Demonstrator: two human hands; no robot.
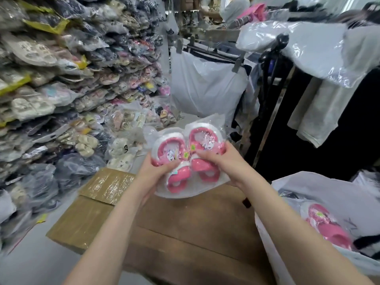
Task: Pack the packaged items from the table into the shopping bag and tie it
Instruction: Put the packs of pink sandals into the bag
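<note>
Head view: both hands hold a clear plastic packet of pink-and-white children's sandals point(185, 155) above the far edge of the brown wooden table point(195, 227). The left hand point(154, 173) grips its left side, thumb pressed on top, and the right hand point(224, 163) curls its fingers over the right side. At lower right the white plastic shopping bag point(287, 187) gapes open, with another pink sandal packet point(327, 229) lying inside.

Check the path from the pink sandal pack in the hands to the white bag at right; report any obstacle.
Nothing visible blocks it. Left hand and right hand hold the sandal pack above the table; the bag gapes open to its right, one pink pair inside.
</note>
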